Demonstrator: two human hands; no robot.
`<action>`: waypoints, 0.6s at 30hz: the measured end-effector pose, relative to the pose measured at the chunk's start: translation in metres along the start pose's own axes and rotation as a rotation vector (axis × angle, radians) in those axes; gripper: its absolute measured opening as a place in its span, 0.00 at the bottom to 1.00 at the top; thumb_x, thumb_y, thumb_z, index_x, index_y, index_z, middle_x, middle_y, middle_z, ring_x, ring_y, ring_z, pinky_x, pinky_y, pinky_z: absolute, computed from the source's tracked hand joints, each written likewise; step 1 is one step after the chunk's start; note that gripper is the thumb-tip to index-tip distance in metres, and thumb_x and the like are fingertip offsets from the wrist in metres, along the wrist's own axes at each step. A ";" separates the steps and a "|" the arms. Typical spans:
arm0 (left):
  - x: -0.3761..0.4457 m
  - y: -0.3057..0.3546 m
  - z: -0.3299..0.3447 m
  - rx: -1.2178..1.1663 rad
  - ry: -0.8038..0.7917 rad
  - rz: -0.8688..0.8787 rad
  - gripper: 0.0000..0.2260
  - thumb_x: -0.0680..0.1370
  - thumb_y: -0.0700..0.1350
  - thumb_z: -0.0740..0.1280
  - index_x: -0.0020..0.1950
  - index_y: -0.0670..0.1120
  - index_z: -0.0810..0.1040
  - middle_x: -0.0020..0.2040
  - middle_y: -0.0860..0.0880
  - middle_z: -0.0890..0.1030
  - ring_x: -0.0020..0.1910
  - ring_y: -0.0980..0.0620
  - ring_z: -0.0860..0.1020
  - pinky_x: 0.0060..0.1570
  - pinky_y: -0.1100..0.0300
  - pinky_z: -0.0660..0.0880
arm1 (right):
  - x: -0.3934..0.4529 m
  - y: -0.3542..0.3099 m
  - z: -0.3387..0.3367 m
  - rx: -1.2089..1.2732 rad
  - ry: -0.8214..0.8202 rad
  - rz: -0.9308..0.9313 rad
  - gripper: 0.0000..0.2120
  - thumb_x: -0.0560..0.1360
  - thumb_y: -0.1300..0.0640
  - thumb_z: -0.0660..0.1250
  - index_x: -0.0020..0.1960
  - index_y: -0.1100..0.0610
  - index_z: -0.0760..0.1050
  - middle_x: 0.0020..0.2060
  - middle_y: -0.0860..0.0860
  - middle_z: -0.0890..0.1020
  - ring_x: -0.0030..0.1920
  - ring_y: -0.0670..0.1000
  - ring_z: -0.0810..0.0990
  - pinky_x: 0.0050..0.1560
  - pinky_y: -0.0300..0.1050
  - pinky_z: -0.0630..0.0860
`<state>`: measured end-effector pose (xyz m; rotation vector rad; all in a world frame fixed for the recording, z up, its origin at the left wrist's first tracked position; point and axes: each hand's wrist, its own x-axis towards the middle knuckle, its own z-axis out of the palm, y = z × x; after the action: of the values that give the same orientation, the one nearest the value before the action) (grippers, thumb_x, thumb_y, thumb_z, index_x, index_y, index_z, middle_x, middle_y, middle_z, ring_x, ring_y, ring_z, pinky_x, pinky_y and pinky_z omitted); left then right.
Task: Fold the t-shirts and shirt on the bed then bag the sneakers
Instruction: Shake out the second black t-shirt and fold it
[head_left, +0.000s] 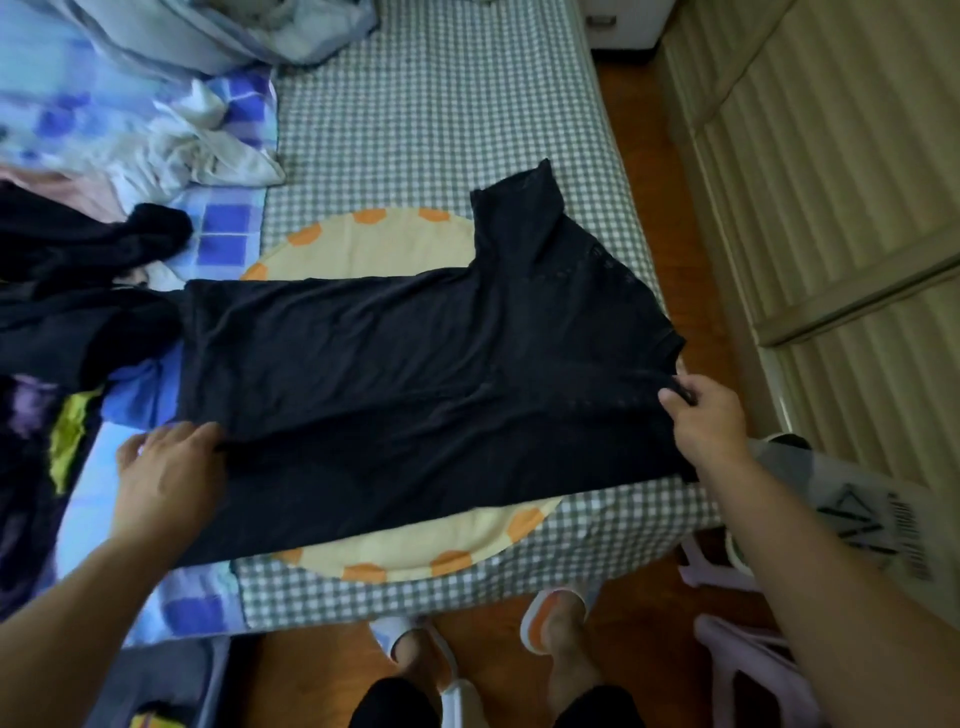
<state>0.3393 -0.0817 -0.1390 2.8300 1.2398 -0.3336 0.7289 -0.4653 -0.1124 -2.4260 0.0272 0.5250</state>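
Two bare forearms reach from the bottom edge toward a black t-shirt (415, 374) spread flat across a checked bed (441, 119), collar to the right. Left hand (169, 467) pinches the near hem side, and right hand (709, 421) pinches the fabric by the collar, apparently to lift that long edge for a lengthwise fold. More dark clothes (67, 280) wait heaped at left.
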 end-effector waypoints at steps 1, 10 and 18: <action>-0.019 -0.002 -0.005 -0.043 0.018 -0.022 0.11 0.69 0.47 0.62 0.45 0.45 0.81 0.41 0.39 0.78 0.45 0.33 0.77 0.44 0.40 0.69 | -0.016 0.005 -0.012 0.001 -0.014 0.014 0.04 0.81 0.56 0.67 0.54 0.54 0.80 0.51 0.53 0.83 0.54 0.58 0.80 0.58 0.60 0.78; -0.195 0.007 -0.015 -0.792 0.027 -0.707 0.07 0.77 0.37 0.67 0.50 0.48 0.79 0.43 0.39 0.80 0.48 0.34 0.79 0.50 0.45 0.72 | -0.145 0.082 -0.083 0.136 -0.165 0.210 0.16 0.82 0.58 0.65 0.69 0.62 0.75 0.53 0.53 0.78 0.55 0.56 0.77 0.54 0.55 0.74; -0.263 0.030 0.012 -1.349 0.063 -1.001 0.05 0.79 0.35 0.67 0.49 0.45 0.79 0.41 0.48 0.79 0.39 0.53 0.76 0.39 0.66 0.76 | -0.171 0.133 -0.066 0.305 -0.184 0.320 0.07 0.81 0.54 0.69 0.53 0.58 0.77 0.50 0.61 0.83 0.46 0.55 0.85 0.36 0.43 0.80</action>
<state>0.1856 -0.2933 -0.0974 1.0258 1.7791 0.4469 0.5763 -0.6290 -0.0800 -2.0766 0.3936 0.8217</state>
